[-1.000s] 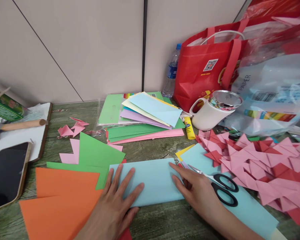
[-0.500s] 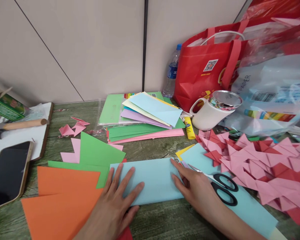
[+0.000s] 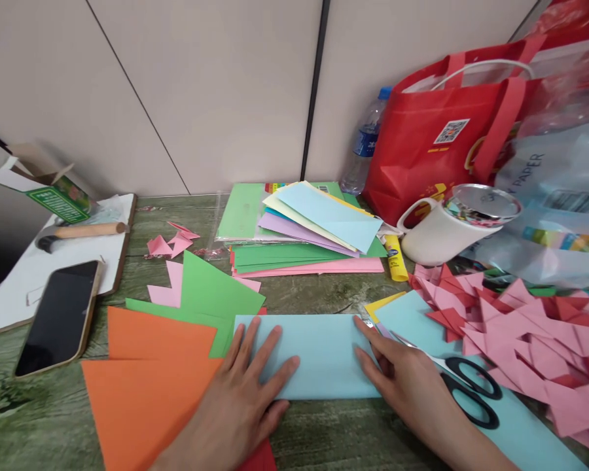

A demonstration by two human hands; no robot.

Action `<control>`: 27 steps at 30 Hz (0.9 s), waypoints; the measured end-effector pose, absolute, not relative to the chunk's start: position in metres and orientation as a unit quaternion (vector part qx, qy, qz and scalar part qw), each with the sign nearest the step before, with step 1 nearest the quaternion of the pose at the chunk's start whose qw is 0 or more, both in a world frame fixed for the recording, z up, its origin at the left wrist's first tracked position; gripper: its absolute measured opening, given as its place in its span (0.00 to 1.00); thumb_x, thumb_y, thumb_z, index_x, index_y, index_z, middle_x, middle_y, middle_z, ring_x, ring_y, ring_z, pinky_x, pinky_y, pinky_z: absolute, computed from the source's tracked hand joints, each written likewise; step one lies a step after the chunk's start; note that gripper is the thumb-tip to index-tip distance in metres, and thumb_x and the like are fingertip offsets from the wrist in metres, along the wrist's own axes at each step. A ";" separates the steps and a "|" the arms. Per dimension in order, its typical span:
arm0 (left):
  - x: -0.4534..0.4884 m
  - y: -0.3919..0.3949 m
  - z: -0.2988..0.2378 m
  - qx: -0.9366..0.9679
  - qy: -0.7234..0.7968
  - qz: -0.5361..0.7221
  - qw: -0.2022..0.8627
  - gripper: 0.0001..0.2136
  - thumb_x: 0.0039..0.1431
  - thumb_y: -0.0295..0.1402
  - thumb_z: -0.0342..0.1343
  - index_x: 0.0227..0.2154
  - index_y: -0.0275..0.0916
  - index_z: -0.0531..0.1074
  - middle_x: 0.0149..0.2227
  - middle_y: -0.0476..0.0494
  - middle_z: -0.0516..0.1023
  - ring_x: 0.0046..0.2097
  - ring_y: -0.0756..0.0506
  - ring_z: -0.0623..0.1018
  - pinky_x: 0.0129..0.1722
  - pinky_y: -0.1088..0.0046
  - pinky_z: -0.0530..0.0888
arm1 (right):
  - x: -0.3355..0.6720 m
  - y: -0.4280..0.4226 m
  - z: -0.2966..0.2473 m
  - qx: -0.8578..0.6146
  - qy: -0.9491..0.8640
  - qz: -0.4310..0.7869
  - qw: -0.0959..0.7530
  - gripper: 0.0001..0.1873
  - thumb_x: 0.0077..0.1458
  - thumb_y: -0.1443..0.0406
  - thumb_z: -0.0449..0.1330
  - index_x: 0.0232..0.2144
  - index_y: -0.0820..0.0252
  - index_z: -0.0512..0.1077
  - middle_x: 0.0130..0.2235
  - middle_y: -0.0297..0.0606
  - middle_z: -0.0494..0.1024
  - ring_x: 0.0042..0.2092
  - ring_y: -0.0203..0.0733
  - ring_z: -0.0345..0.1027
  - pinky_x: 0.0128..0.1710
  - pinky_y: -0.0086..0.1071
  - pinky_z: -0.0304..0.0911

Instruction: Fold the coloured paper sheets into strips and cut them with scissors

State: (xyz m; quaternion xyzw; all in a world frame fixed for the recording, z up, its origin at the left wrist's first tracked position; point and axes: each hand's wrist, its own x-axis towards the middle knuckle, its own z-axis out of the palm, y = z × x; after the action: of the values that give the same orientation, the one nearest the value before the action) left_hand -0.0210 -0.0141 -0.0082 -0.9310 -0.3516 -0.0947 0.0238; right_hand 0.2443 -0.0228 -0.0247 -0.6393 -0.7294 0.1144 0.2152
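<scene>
Head view: light-blue paper (image 3: 324, 356) flat on bench (image 3: 334, 432), long axis left-right. Left hand (image 3: 243, 396) spread wide over left end; right hand (image 3: 410, 373) touching right end, thumb and forefinger apart. Neither hand clearly nearer.

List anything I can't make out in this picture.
Head view: lower left corner of the light blue paper, covered by the left hand.
Head view: part of the red sheet beside the left hand, cut off by the bottom edge.
Head view: inside of the red tote bag, behind its front.
Head view: print on the yellow glue stick, too small.
</scene>
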 end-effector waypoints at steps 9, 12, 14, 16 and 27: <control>-0.022 -0.016 -0.008 -0.929 -0.357 -0.092 0.004 0.23 0.58 0.30 0.54 0.57 0.46 0.62 0.65 0.39 0.52 0.65 0.29 0.47 0.54 0.41 0.62 | 0.247 -0.024 -0.027 -0.636 -0.736 0.118 0.202 0.26 0.60 0.59 0.47 0.52 0.72 0.69 0.17 0.29 0.67 0.17 0.37 0.60 0.21 0.30 0.63; -0.022 -0.016 -0.008 -0.928 -0.361 -0.090 -0.005 0.24 0.58 0.29 0.53 0.57 0.48 0.61 0.65 0.42 0.50 0.65 0.29 0.46 0.55 0.41 0.61 | 0.247 -0.024 -0.027 -0.635 -0.736 0.115 0.203 0.26 0.60 0.59 0.46 0.52 0.73 0.68 0.17 0.29 0.67 0.17 0.37 0.60 0.22 0.30 0.63; -0.022 -0.016 -0.007 -0.928 -0.362 -0.089 -0.009 0.24 0.58 0.29 0.53 0.57 0.48 0.61 0.66 0.43 0.49 0.65 0.30 0.45 0.56 0.41 0.60 | 0.247 -0.024 -0.027 -0.634 -0.737 0.115 0.205 0.26 0.60 0.59 0.47 0.52 0.73 0.68 0.17 0.29 0.67 0.17 0.36 0.60 0.22 0.30 0.64; -0.022 -0.016 -0.007 -0.928 -0.363 -0.089 -0.011 0.24 0.58 0.29 0.53 0.57 0.48 0.61 0.66 0.43 0.48 0.65 0.29 0.45 0.56 0.41 0.60 | 0.248 -0.024 -0.027 -0.632 -0.739 0.114 0.206 0.26 0.60 0.59 0.47 0.52 0.73 0.69 0.17 0.29 0.67 0.17 0.37 0.60 0.22 0.30 0.64; -0.023 -0.016 -0.008 -0.929 -0.363 -0.077 -0.017 0.25 0.59 0.30 0.53 0.59 0.48 0.59 0.66 0.40 0.48 0.65 0.28 0.45 0.55 0.39 0.60 | 0.246 -0.023 -0.027 -0.630 -0.739 0.112 0.210 0.26 0.59 0.60 0.47 0.52 0.73 0.68 0.17 0.30 0.67 0.17 0.37 0.61 0.22 0.31 0.64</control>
State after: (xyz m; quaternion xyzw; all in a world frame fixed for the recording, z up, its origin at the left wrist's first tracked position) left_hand -0.0231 -0.0161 -0.0081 -0.9286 -0.3626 -0.0772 -0.0165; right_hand 0.2461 -0.0233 -0.0266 -0.6302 -0.7391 0.1118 0.2098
